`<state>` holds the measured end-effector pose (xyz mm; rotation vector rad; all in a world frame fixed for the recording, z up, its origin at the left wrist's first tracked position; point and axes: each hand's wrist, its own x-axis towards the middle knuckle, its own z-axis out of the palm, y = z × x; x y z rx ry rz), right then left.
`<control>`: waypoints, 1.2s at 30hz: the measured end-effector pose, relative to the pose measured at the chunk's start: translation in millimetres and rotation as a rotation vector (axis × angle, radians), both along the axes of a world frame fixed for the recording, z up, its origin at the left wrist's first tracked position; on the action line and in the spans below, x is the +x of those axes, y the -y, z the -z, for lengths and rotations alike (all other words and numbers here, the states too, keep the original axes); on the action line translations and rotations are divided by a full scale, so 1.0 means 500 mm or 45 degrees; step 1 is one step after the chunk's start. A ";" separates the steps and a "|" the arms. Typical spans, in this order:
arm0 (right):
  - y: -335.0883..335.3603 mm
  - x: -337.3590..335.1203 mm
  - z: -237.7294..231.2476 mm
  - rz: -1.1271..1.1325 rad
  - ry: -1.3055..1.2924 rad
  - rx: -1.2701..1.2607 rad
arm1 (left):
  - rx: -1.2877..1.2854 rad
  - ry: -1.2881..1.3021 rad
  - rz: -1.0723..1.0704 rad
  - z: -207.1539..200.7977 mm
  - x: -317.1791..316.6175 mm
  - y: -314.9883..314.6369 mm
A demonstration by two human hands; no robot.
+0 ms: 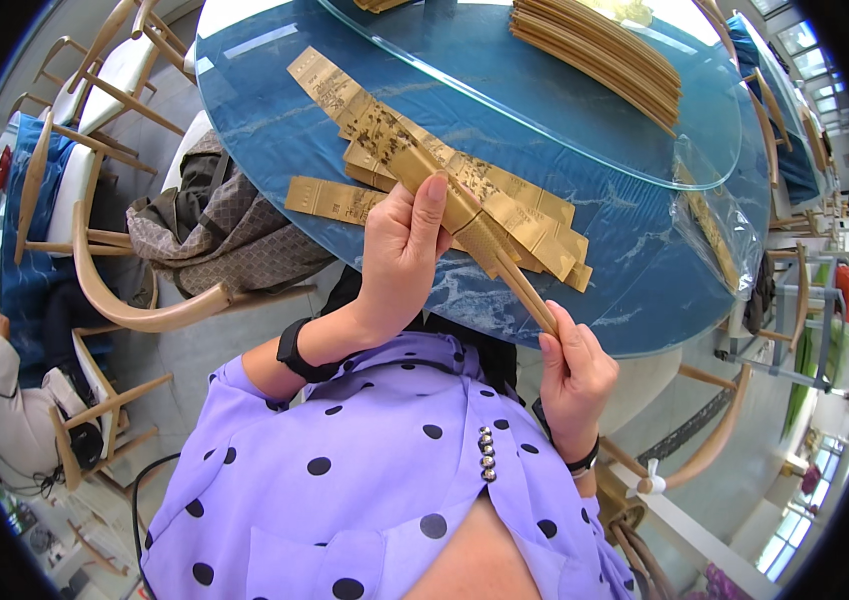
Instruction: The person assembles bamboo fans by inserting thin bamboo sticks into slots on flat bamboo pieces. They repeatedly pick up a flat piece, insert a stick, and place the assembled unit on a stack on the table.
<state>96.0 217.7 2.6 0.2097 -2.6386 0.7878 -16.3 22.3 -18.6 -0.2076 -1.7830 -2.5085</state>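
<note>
My left hand point(400, 245) is closed around a long, flat gold paper sleeve point(463, 213), its thumb pressed on top. Out of the sleeve's lower right end come slim brown chopsticks point(527, 292). My right hand point(577, 372) pinches their outer ends between thumb and fingers. The sleeve slants from upper left to lower right above the table's near edge. Beneath it, several flat gold sleeves point(330, 199) with dark print lie fanned across the blue tabletop, partly hidden by my left hand and the held sleeve.
A raised glass turntable point(465, 100) covers the far part of the round blue table point(255, 105). On it lies a stack of long gold-brown pieces point(600, 62). A clear plastic bag point(713, 225) rests at right. Wooden chairs point(155, 312) stand around; one bears a patterned bag point(215, 215).
</note>
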 end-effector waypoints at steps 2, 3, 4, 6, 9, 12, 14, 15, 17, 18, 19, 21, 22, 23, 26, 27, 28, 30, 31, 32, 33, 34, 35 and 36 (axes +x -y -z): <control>0.005 0.002 0.001 0.021 0.000 0.004 | -0.014 0.021 0.012 0.004 0.000 0.001; 0.006 0.002 0.003 0.022 0.000 -0.002 | -0.022 0.032 0.021 0.004 -0.001 0.000; 0.006 0.002 0.005 0.022 -0.001 -0.008 | -0.034 0.041 0.004 0.001 -0.001 -0.001; 0.006 0.001 0.005 0.025 -0.003 -0.015 | -0.004 0.061 0.024 0.000 -0.005 -0.002; 0.004 -0.001 0.004 0.014 -0.018 -0.014 | 0.056 0.036 0.005 -0.003 -0.014 0.004; 0.001 -0.001 -0.001 0.002 -0.031 0.000 | -0.004 -0.023 -0.017 0.000 -0.021 0.020; 0.001 0.000 -0.006 0.004 -0.024 0.016 | -0.058 -0.094 -0.033 0.008 -0.020 0.019; 0.003 0.000 -0.006 0.002 -0.030 0.015 | -0.054 -0.084 -0.029 0.009 -0.019 0.018; 0.006 -0.002 -0.005 -0.001 -0.043 0.016 | -0.045 -0.065 -0.018 0.008 -0.016 0.016; 0.009 -0.003 -0.006 -0.002 -0.045 0.006 | -0.058 -0.069 -0.012 0.005 -0.014 0.013; 0.012 -0.004 -0.007 -0.002 -0.047 -0.004 | -0.070 -0.072 -0.007 0.000 -0.011 0.010; 0.012 -0.006 -0.007 -0.011 -0.055 -0.015 | -0.047 -0.059 0.019 -0.002 -0.001 0.007; 0.012 -0.006 -0.006 -0.018 -0.061 -0.014 | -0.009 -0.042 0.041 0.003 0.005 0.006; 0.011 -0.007 -0.005 -0.021 -0.065 -0.008 | 0.035 -0.024 0.067 0.007 0.009 0.005; 0.000 -0.010 0.010 -0.061 -0.078 -0.065 | 0.023 0.038 0.129 0.006 0.023 0.003; -0.004 -0.007 0.009 -0.067 -0.063 -0.061 | 0.021 0.050 0.154 0.005 0.026 0.003; -0.008 -0.003 0.007 -0.073 -0.049 -0.056 | -0.033 0.003 0.133 0.005 0.026 0.002; -0.013 0.005 0.007 -0.090 -0.023 -0.142 | -0.146 -0.093 0.093 0.003 0.026 0.004; -0.016 0.008 0.009 -0.102 -0.011 -0.227 | -0.119 -0.090 0.075 0.001 0.024 0.007; -0.022 0.011 0.009 -0.113 0.002 -0.304 | -0.082 -0.086 0.056 -0.001 0.018 0.010; -0.029 0.017 0.014 -0.106 0.029 -0.309 | -0.045 -0.082 0.038 -0.001 0.013 0.015; -0.036 0.027 0.023 -0.099 0.055 -0.315 | -0.027 -0.094 0.074 0.005 0.009 0.021; -0.039 0.034 0.032 -0.100 0.084 -0.325 | -0.027 -0.069 0.084 0.003 0.011 0.017; -0.035 0.039 0.034 -0.094 0.032 -0.326 | -0.028 -0.046 0.094 0.001 0.016 0.012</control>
